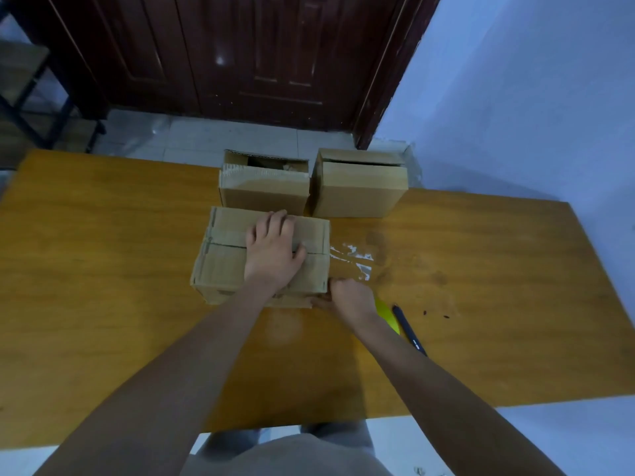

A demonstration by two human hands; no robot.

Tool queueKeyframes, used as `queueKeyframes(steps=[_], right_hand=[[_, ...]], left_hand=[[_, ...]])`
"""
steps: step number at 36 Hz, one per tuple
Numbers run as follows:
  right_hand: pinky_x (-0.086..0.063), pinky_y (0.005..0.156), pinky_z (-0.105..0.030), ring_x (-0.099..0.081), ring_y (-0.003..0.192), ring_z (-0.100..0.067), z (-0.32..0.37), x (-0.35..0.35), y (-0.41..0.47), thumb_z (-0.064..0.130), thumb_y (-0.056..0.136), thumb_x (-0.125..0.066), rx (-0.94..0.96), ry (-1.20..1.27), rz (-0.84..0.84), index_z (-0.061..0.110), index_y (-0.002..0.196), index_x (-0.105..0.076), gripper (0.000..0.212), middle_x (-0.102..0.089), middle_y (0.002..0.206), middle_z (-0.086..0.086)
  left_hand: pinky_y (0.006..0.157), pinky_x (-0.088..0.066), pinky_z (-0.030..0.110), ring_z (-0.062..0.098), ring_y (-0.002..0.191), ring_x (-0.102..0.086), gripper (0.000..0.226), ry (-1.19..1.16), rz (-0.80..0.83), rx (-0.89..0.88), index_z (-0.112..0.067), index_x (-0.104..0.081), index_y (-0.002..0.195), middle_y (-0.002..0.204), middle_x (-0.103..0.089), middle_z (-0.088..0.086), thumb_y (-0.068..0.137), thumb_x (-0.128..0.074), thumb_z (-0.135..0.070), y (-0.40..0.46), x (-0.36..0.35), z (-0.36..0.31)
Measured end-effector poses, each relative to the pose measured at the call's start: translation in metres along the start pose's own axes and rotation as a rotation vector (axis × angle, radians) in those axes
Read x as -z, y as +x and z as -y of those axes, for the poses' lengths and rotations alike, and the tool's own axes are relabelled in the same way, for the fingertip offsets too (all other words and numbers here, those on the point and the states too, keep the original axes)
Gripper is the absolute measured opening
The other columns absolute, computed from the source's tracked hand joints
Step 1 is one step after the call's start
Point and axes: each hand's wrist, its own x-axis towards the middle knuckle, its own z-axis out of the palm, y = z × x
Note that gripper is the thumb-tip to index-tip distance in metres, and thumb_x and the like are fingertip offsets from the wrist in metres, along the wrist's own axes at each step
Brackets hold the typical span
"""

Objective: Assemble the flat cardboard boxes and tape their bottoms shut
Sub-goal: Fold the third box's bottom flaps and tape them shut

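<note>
My left hand (273,250) lies flat on top of the near box (261,255), fingers spread and pressing the two bottom flaps down across their seam. My right hand (352,297) is down at the box's near right corner, fingers curled in against the cardboard; whether it pinches a tape end or just the box edge, I cannot tell, the knuckles hide it. A strip of clear tape (354,261) runs off the right side of the box and glints on the table (481,304), so I judge the seam is being taped right now. Just beside my right wrist sits something yellow (386,314), mostly hidden, and a dark pen (409,329) lies next to it. Beyond, two more boxes stand side by side at the far edge: the left one (264,187) with its top open, the right one (359,187) with a flap partly folded over. Risks from here: if my left palm eases off, the flaps may spring up and the tape bridges a gap; that loose strip stuck to the table could wrinkle or tear when lifted; and a tug at the corner might slide the whole box.
</note>
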Motion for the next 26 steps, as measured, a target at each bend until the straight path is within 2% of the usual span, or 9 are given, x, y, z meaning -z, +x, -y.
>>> queueKeyframes(steps=[6, 8, 10, 13, 17, 19, 21, 23, 26], right_hand=[[-0.043, 0.061, -0.033, -0.066, 0.087, -0.029, 0.002, 0.013, 0.001, 0.063, 0.088, -0.046, 0.057, -0.113, 0.078, 0.012, 0.085, -0.050, 0.051, -0.064, 0.091, -0.010], [-0.045, 0.067, -0.036, -0.065, 0.094, -0.031, 0.001, 0.015, 0.003, 0.065, 0.088, -0.044, 0.073, -0.107, 0.123, 0.012, 0.093, -0.052, 0.054, -0.065, 0.101, -0.013], [-0.047, 0.078, -0.041, -0.062, 0.102, -0.033, 0.002, 0.018, 0.003, 0.068, 0.086, -0.042, 0.061, -0.097, 0.139, 0.006, 0.113, -0.051, 0.068, -0.063, 0.112, -0.016], [-0.044, 0.075, -0.040, -0.059, 0.105, -0.034, 0.002, 0.017, 0.002, 0.067, 0.085, -0.045, 0.013, 0.053, 0.238, 0.006, 0.127, -0.041, 0.075, -0.058, 0.118, -0.015], [-0.050, 0.082, -0.035, -0.058, 0.105, -0.024, -0.007, 0.025, 0.000, 0.061, 0.075, -0.065, 0.013, 0.226, 0.308, 0.015, 0.125, -0.049, 0.070, -0.060, 0.121, -0.005], [-0.044, 0.074, -0.026, -0.055, 0.103, -0.018, -0.018, 0.040, -0.003, 0.049, 0.081, -0.067, 0.036, 0.287, 0.329, 0.012, 0.123, -0.052, 0.058, -0.059, 0.116, 0.000], [-0.042, 0.078, -0.026, -0.053, 0.110, -0.021, -0.031, 0.056, -0.005, 0.040, 0.089, -0.062, 0.010, 0.445, 0.352, 0.008, 0.126, -0.050, 0.051, -0.057, 0.122, -0.003], [-0.039, 0.091, -0.032, -0.048, 0.122, -0.024, -0.037, 0.071, -0.003, 0.042, 0.092, -0.057, -0.028, 0.597, 0.331, 0.014, 0.132, -0.047, 0.050, -0.049, 0.134, -0.005], [-0.041, 0.090, -0.032, -0.050, 0.116, -0.019, -0.027, 0.093, 0.008, 0.046, 0.095, -0.048, -0.004, 0.675, 0.158, 0.018, 0.129, -0.049, 0.044, -0.052, 0.129, -0.002]], left_hand=[[0.111, -0.017, 0.046, 0.026, 0.138, -0.017, 0.052, 0.033, 0.029, -0.015, -0.017, -0.030, 0.140, 0.150, -0.024, 0.005, 0.095, -0.037, -0.043, 0.000, -0.001, -0.001], [0.111, -0.014, 0.047, 0.026, 0.140, -0.013, 0.051, 0.057, 0.055, -0.031, -0.018, -0.027, 0.141, 0.152, -0.020, 0.006, 0.097, -0.032, -0.041, 0.000, -0.002, -0.001], [0.112, -0.012, 0.047, 0.026, 0.141, -0.007, 0.050, 0.069, 0.084, -0.038, -0.019, -0.024, 0.143, 0.153, -0.015, 0.004, 0.098, -0.026, -0.040, 0.000, -0.002, -0.001], [0.113, -0.010, 0.047, 0.025, 0.141, -0.005, 0.049, 0.067, 0.099, -0.034, -0.019, -0.022, 0.143, 0.154, -0.013, 0.004, 0.099, -0.025, -0.040, -0.001, 0.000, -0.002], [0.113, -0.013, 0.044, 0.024, 0.141, -0.012, 0.050, -0.027, 0.095, -0.039, -0.020, -0.028, 0.142, 0.153, -0.017, 0.002, 0.097, -0.036, -0.040, -0.003, 0.008, 0.003], [0.112, -0.019, 0.043, 0.024, 0.138, -0.018, 0.049, -0.100, 0.062, -0.017, -0.018, -0.033, 0.140, 0.152, -0.020, 0.002, 0.095, -0.044, -0.034, -0.008, 0.015, 0.009], [0.112, -0.022, 0.044, 0.026, 0.137, -0.022, 0.046, -0.125, -0.021, 0.052, -0.013, -0.039, 0.135, 0.149, -0.026, 0.005, 0.093, -0.048, -0.029, -0.016, 0.022, 0.020], [0.110, -0.024, 0.047, 0.031, 0.136, -0.024, 0.047, -0.117, -0.094, 0.151, -0.009, -0.042, 0.133, 0.146, -0.033, 0.010, 0.092, -0.052, -0.028, -0.027, 0.029, 0.035], [0.105, -0.029, 0.051, 0.038, 0.133, -0.028, 0.046, -0.123, -0.167, 0.304, -0.001, -0.045, 0.128, 0.139, -0.039, 0.018, 0.090, -0.056, -0.025, -0.049, 0.033, 0.063]])
